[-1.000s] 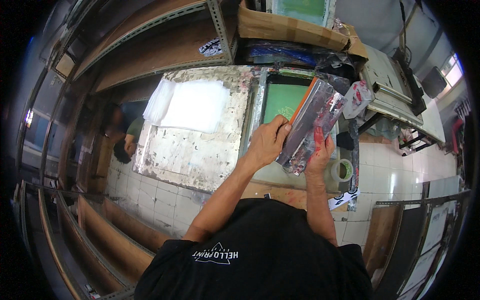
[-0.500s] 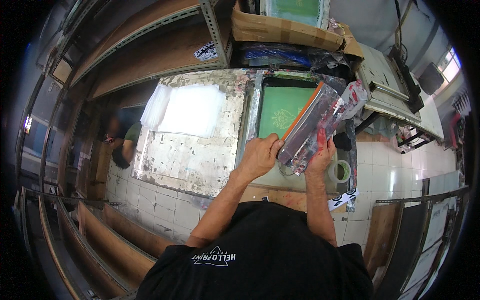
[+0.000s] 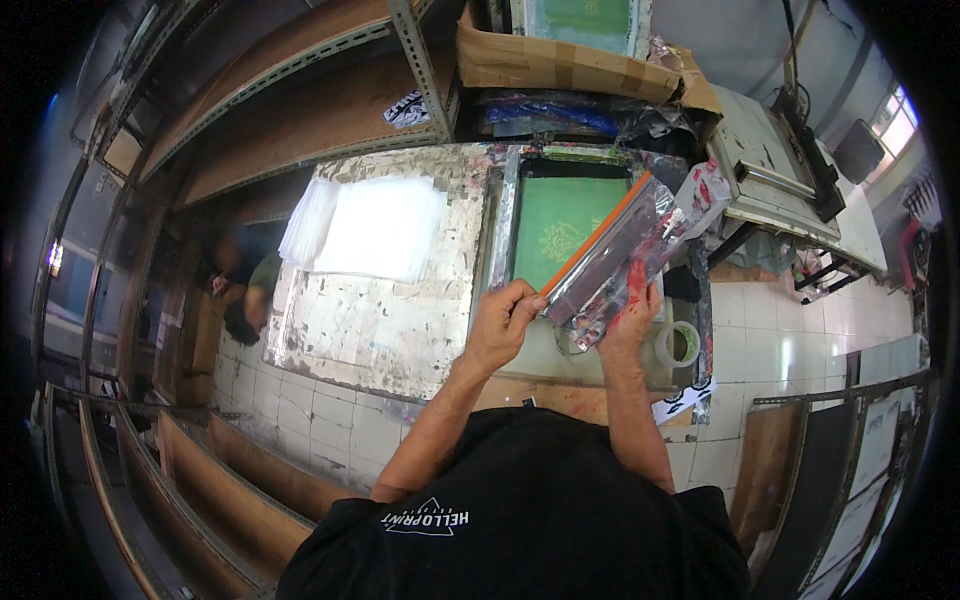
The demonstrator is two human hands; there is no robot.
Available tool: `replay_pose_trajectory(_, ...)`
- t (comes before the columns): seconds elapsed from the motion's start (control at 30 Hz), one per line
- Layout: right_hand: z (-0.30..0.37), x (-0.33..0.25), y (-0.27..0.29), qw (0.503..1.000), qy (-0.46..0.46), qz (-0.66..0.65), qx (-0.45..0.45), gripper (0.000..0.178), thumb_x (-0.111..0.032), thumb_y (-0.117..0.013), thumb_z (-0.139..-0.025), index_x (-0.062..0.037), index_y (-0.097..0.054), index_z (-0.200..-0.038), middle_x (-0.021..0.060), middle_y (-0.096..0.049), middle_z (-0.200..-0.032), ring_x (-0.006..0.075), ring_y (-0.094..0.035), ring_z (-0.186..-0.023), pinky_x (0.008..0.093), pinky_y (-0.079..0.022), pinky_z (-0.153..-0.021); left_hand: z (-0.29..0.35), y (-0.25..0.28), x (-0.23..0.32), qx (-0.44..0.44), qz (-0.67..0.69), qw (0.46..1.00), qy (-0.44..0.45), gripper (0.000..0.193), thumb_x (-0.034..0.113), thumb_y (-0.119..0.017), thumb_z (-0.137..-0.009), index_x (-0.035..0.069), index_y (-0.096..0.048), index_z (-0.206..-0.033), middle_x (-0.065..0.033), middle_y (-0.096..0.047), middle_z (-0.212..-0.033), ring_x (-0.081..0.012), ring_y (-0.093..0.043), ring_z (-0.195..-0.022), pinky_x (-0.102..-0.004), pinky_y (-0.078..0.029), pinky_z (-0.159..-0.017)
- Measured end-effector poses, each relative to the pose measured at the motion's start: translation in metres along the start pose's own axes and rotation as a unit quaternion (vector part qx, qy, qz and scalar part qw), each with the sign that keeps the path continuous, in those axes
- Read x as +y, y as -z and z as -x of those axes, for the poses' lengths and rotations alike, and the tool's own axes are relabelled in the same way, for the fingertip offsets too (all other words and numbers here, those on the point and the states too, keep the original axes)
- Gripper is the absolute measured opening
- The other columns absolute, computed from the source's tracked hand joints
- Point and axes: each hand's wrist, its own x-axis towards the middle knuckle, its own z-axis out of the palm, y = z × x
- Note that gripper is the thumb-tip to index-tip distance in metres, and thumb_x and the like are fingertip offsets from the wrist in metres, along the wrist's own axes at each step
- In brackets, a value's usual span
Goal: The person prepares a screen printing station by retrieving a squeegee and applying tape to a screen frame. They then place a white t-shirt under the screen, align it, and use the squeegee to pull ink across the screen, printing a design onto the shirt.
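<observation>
Squeegee [image 3: 615, 262], long and glossy grey with an orange edge [image 3: 597, 235] and red smears, slants across the head view, which I watch from afar; its far end points up and to the right. Both hands are closed on it: the left hand [image 3: 503, 325] pinches the near end of the orange edge, while the red-stained right hand [image 3: 630, 312] grips the opposite side. It is held over the right part of a framed green screen [image 3: 560, 215]. Left of that, white sheets [image 3: 385, 230] lie stacked on a worn, pale tabletop [image 3: 390, 335]. A tape roll [image 3: 666, 346] sits just beside my right hand.
</observation>
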Motion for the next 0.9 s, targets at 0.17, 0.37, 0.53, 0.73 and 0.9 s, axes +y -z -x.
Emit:
replay_pose_trajectory(0.17, 0.002, 0.006, -0.001, 1.0, -0.026, -0.005, 0.012, 0.042, -0.02, -0.067, -0.094, -0.0018, -0.05, -0.129, 0.0045, -0.056, -0.12, 0.0158, -0.055, -0.11, 0.0315, -0.043, -0.096, 0.004, 0.001, 0.006, 0.029, 0.061, 0.998, 0.01, 0.026, 0.014, -0.056, -0.098, 0.001, -0.054, -0.076, 0.0007, -0.048, -0.06, -0.0068, -0.041, -0.057, -0.0255, -0.034, -0.051)
replay_pose_trajectory(0.37, 0.018, -0.003, -0.018, 0.998, -0.033, -0.031, -0.049, 0.025, -0.018, -0.07, -0.091, -0.0047, -0.062, -0.11, 0.0012, -0.064, -0.103, 0.0155, -0.06, -0.101, 0.0313, -0.046, -0.089, 0.005, 0.008, -0.004, 0.05, 0.266, 0.961, 0.053, 0.032, 0.026, -0.049, -0.104, 0.005, -0.051, -0.081, 0.0019, -0.042, -0.062, -0.0067, -0.037, -0.057, -0.0236, -0.029, -0.051)
replay_pose_trajectory(0.53, 0.001, -0.013, -0.011, 0.995, -0.047, -0.074, -0.038, 0.033, -0.017, -0.071, -0.09, -0.0057, -0.059, -0.119, 0.0026, -0.063, -0.111, 0.0155, -0.06, -0.101, 0.0327, -0.049, -0.085, -0.005, 0.026, 0.001, 0.1, 0.277, 0.955, 0.036, 0.04, 0.037, -0.04, -0.106, 0.007, -0.05, -0.082, 0.0009, -0.043, -0.064, -0.0087, -0.038, -0.059, -0.0235, -0.03, -0.052)
replay_pose_trajectory(0.73, -0.007, -0.011, -0.004, 0.998, -0.019, -0.038, -0.042, 0.033, -0.015, -0.07, -0.091, -0.0056, -0.057, -0.12, 0.0027, -0.062, -0.114, 0.0153, -0.06, -0.101, 0.0316, -0.048, -0.089, -0.003, 0.009, -0.009, 0.055, 0.195, 0.975, 0.086, 0.032, 0.033, -0.052, -0.102, 0.003, -0.061, -0.094, -0.0005, -0.058, -0.068, -0.0047, -0.047, -0.057, -0.0201, -0.032, -0.05)
replay_pose_trajectory(0.9, -0.002, -0.003, 0.0, 0.998, -0.015, -0.02, -0.063, 0.026, -0.012, -0.068, -0.093, -0.0026, -0.059, -0.116, 0.0025, -0.063, -0.11, 0.0139, -0.059, -0.1, 0.0305, -0.046, -0.091, -0.003, -0.015, 0.0, 0.082, 0.182, 0.971, 0.129, 0.022, 0.022, -0.062, -0.098, 0.004, -0.061, -0.085, 0.0015, -0.057, -0.065, -0.0043, -0.046, -0.056, -0.0206, -0.033, -0.051)
